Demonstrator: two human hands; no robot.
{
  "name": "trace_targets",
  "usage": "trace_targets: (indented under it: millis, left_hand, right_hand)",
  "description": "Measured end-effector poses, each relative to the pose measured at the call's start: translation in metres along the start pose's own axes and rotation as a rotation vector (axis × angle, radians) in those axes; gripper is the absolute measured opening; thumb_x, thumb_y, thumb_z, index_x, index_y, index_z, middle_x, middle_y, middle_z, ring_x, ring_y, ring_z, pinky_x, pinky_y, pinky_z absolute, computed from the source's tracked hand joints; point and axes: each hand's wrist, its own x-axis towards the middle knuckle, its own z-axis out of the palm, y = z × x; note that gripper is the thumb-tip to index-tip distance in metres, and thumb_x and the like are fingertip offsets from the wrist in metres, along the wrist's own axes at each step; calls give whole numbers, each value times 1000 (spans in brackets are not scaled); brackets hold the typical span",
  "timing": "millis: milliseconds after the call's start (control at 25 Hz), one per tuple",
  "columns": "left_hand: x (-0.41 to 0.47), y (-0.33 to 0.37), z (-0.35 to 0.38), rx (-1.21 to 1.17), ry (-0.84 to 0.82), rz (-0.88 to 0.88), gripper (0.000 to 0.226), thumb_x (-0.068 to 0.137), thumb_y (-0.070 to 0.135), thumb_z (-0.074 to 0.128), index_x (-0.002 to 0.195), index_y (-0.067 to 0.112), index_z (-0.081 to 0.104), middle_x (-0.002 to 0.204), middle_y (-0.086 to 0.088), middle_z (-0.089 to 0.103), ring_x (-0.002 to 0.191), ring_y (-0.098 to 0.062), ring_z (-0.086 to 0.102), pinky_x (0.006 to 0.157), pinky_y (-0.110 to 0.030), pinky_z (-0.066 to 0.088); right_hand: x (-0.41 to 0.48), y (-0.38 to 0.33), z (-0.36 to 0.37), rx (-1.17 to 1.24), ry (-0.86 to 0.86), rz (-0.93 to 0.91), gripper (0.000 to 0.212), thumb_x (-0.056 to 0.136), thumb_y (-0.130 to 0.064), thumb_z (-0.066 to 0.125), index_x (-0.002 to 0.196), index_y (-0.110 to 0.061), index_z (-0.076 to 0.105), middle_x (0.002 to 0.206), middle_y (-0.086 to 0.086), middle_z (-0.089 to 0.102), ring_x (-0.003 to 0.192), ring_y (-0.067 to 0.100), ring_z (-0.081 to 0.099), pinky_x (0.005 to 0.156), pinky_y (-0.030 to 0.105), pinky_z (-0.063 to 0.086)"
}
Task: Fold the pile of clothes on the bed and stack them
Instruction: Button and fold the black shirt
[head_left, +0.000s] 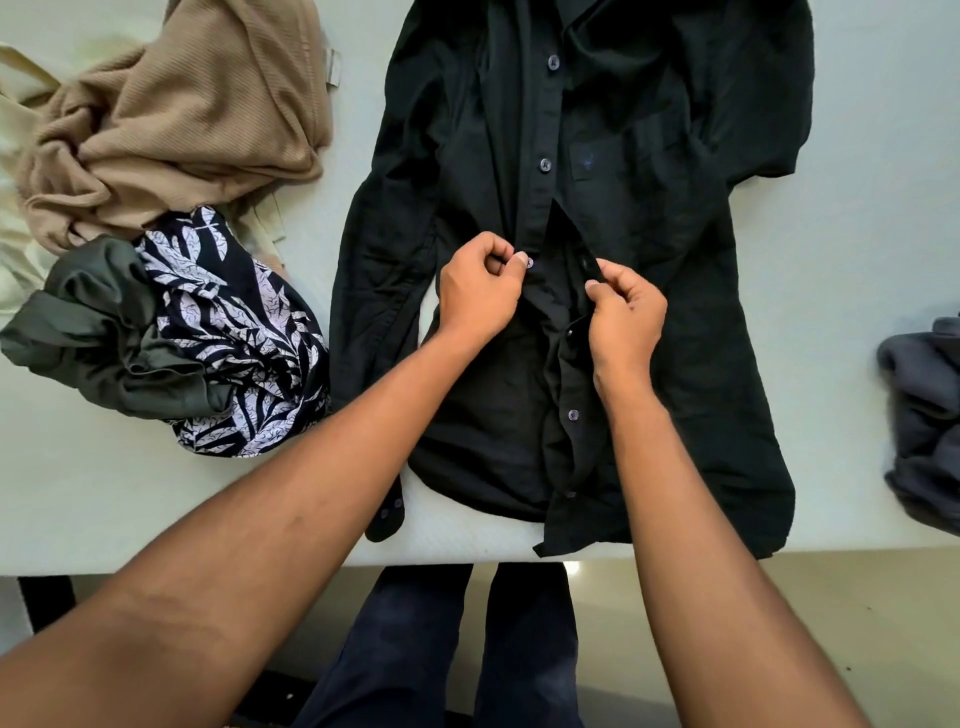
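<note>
2 pinches on creased black shirt (675, 374): L hand (475, 293) at round-button edge, R hand (626, 312) on opposite placket.

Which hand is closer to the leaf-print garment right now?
Left. The left hand pinches the black shirt at its button edge, with only a sleeve between it and the leaf-print garment; the right hand pinches the opposite edge, farther across the shirt.

A bed (104, 493) with a pale greenish cover fills the upper view. Below its straight near edge lies a smooth beige floor (810, 623) with one small bright glint (573, 568). A dark support (47, 597) shows under it at left.
</note>
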Motion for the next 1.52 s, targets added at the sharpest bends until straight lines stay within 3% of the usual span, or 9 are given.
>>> trace_targets:
  millis: [80, 200, 320, 480, 640, 800, 1120, 1320, 1520]
  left_hand:
    - [-1, 2, 2, 14, 16, -2, 15, 87, 31, 71, 79, 19, 65, 65, 3, 64, 63, -12, 62, 66, -30, 52]
    - [-5, 7, 4, 31, 35, 16, 12, 87, 31, 72, 82, 23, 67, 65, 10, 62, 62, -2, 58, 63, -22, 47]
    - [-12, 9, 8, 14, 27, 39, 6, 90, 29, 71, 88, 23, 72, 69, 11, 65, 63, -1, 60, 66, -19, 50]
    - [-12, 7, 12, -56, 37, -13, 10, 90, 27, 71, 89, 19, 76, 76, 7, 71, 72, -8, 67, 77, -32, 57]
    - [-6, 7, 13, -64, -13, -63, 10, 91, 28, 70, 88, 20, 76, 76, 6, 71, 76, -12, 68, 80, -38, 58]
    - [-1, 5, 11, -70, -90, -94, 8, 93, 27, 67, 89, 23, 72, 79, 4, 71, 80, -17, 70, 84, -42, 58]
    - [-1, 4, 10, -70, -92, -53, 8, 92, 28, 68, 89, 24, 74, 77, 6, 72, 76, -13, 68, 82, -41, 58]
    - [-5, 3, 10, -118, -96, -28, 19, 92, 35, 66, 87, 21, 78, 73, 4, 73, 74, -14, 69, 78, -42, 59]
    - [-4, 3, 12, -110, -69, -43, 14, 91, 33, 70, 88, 22, 78, 75, 7, 74, 75, -8, 69, 79, -40, 59]
  right_hand:
    - [-5, 5, 4, 47, 24, 13, 29, 84, 0, 62, 104, -11, 80, 98, -1, 77, 82, 1, 68, 75, 16, 49]
    - [-6, 6, 10, 60, -3, -5, 21, 86, -4, 70, 103, -10, 80, 81, -6, 74, 67, -2, 61, 68, 16, 49]
    - [-4, 3, 14, 27, -2, -69, 16, 86, -22, 81, 101, -16, 80, 87, -9, 75, 76, -3, 68, 75, 17, 52]
    - [-3, 4, 17, -46, -17, -152, 13, 86, -23, 81, 98, -18, 80, 84, -12, 72, 72, -3, 66, 73, 18, 52]
    - [-8, 7, 20, -108, 20, -230, 14, 88, -21, 79, 101, -16, 80, 81, -16, 69, 71, -4, 64, 70, 11, 49]
    - [-9, 9, 27, -148, 52, -198, 14, 89, -24, 77, 102, -20, 81, 83, -18, 70, 75, -2, 66, 74, 14, 51]
    - [-8, 6, 29, -180, 18, -168, 13, 92, -32, 73, 102, -28, 81, 86, -18, 71, 72, -3, 63, 72, 14, 49]
    - [-8, 5, 29, -166, 48, -149, 15, 91, -31, 74, 103, -25, 81, 83, -20, 70, 69, -2, 64, 77, 21, 54]
    - [-8, 5, 31, -136, 62, -109, 14, 88, -29, 76, 101, -24, 81, 78, -22, 69, 70, -4, 65, 78, 21, 55]
